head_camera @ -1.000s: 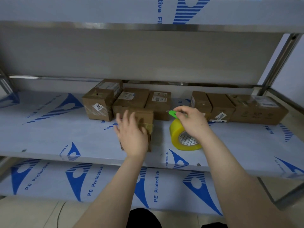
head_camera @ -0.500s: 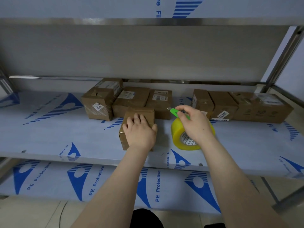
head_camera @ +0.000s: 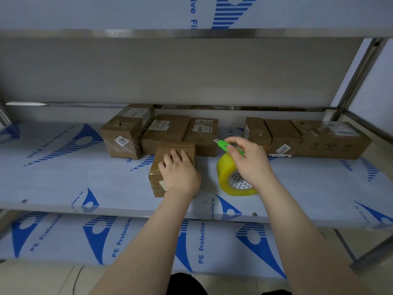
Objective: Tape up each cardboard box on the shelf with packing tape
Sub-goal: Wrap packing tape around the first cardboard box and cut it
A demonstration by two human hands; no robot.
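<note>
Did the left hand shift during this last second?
Yes. Judged against the box labelled 1107, the left hand moved rightward and settled flat on top of the front box.

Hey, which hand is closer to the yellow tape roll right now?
Right. The right hand, pinching a green cutter, hovers just over the tape roll; the left hand rests on the small box to the roll's left.
</note>
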